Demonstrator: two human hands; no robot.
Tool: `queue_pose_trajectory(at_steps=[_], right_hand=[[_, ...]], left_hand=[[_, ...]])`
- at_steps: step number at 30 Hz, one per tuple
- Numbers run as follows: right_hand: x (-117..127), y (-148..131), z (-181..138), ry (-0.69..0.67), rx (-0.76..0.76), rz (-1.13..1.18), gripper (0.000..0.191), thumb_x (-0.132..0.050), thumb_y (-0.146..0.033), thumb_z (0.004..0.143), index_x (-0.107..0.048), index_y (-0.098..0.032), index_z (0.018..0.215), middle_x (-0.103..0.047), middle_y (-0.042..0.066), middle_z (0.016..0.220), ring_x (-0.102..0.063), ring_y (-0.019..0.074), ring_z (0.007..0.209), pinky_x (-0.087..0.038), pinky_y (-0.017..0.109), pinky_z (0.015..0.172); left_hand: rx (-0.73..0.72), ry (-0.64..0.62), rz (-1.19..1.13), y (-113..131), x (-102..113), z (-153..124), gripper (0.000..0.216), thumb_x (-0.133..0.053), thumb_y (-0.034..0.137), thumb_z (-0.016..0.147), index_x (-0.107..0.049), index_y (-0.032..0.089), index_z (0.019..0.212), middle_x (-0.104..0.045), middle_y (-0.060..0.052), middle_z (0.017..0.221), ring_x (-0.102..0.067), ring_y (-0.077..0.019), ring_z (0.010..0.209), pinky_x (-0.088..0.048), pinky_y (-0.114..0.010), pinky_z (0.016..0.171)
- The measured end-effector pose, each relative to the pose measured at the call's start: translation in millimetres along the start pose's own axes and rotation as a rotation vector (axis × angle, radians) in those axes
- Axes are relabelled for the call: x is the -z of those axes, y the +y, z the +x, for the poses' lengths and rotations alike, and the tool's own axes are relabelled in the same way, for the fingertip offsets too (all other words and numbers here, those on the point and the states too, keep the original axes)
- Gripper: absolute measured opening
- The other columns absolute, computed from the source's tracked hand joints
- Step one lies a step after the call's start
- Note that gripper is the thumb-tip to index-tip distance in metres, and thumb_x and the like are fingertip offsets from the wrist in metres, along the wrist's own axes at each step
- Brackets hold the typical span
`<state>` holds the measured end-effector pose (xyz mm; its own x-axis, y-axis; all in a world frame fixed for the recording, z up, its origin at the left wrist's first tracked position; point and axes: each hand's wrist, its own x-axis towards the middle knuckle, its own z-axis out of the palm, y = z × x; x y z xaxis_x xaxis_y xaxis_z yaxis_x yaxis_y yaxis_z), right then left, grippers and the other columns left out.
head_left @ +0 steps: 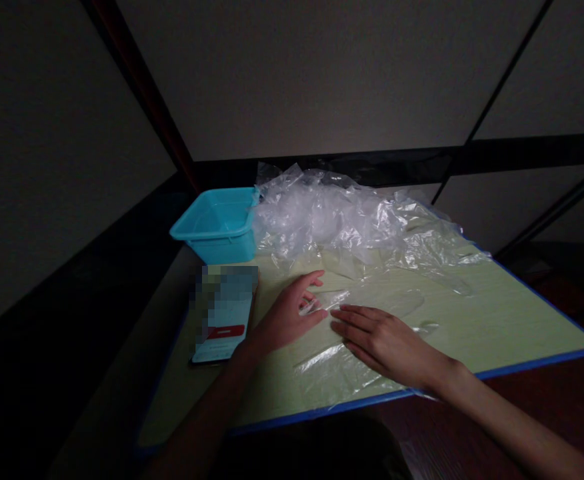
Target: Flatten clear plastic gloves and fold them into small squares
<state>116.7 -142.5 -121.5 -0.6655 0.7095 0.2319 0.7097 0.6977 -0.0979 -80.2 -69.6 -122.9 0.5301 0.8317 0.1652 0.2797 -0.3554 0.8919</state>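
A clear, thin plastic disposable glove [332,363] lies spread on the table in front of me, with finger-like ends toward the right. My right hand [385,340] rests flat over it, fingers stretched out to the left and slightly apart. Just left of those fingertips is my left hand [292,313], its thumb and curved fingers apart. A bit of the clear plastic shows between the left thumb and fingers, but no firm grip on it is visible. Behind both hands lies a crumpled heap of clear plastic gloves [332,217].
A turquoise plastic basin [227,250] stands at the table's back left, touching the heap. A phone [227,333] with a lit screen, partly blurred, lies left of my left hand. The pale table [517,320] has a blue edge; a wall panel rises behind it.
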Motion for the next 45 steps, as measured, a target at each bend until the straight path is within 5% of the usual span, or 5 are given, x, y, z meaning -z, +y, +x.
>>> queue_pose_trajectory(at_steps=[6,21,28,36,45], right_hand=[[-0.4,-1.5,-1.9,-0.004,0.005,-0.017,0.035,-0.042,-0.022,0.090,-0.051,-0.015,0.123,-0.054,0.009,0.126,-0.047,0.0214,0.118,-0.041,0.037,0.098],[18.1,6.0,-3.8,0.002,-0.126,0.281,0.033,-0.040,-0.020,0.091,-0.052,-0.018,0.122,-0.055,0.009,0.122,-0.048,0.0181,0.117,-0.042,0.036,0.098],[19.8,14.1,-13.9,-0.032,-0.176,0.228,0.036,-0.041,-0.024,0.091,-0.049,-0.019,0.125,-0.053,0.008,0.126,-0.049,0.0190,0.115,-0.044,0.038,0.096],[20.6,10.9,-17.6,-0.030,-0.170,0.192,0.038,-0.042,-0.024,0.091,-0.046,-0.020,0.128,-0.053,0.007,0.128,-0.050,0.0185,0.115,-0.043,0.038,0.096],[23.5,1.5,-18.2,-0.053,-0.171,0.213,0.033,-0.043,-0.024,0.090,-0.052,-0.019,0.122,-0.055,0.007,0.124,-0.050,0.0188,0.114,-0.043,0.038,0.097]], left_hand=[[-0.075,-0.117,-0.183,-1.9,-1.3,-0.1,0.062,-0.063,0.015,0.072,-0.039,0.020,0.129,-0.040,-0.013,0.136,-0.045,-0.0248,0.120,-0.038,-0.040,0.097],[-0.505,-0.326,0.525,24.3,-7.3,-24.1,0.047,-0.051,0.011,0.078,-0.046,0.021,0.123,-0.043,-0.008,0.136,-0.038,-0.0198,0.126,-0.025,-0.043,0.107],[0.007,0.220,0.226,3.8,-9.1,-10.5,0.053,-0.057,0.019,0.075,-0.039,0.020,0.124,-0.046,-0.011,0.129,-0.040,-0.0254,0.122,-0.029,-0.044,0.102],[0.271,0.025,-0.199,-4.8,12.8,30.9,0.027,-0.046,0.035,0.084,-0.050,0.014,0.101,-0.068,-0.007,0.082,-0.065,-0.0196,0.081,-0.048,-0.036,0.077],[0.066,-0.190,-0.374,12.0,1.5,24.6,0.044,-0.052,0.035,0.084,-0.044,0.018,0.124,-0.057,-0.012,0.123,-0.053,-0.0222,0.113,-0.040,-0.036,0.093]])
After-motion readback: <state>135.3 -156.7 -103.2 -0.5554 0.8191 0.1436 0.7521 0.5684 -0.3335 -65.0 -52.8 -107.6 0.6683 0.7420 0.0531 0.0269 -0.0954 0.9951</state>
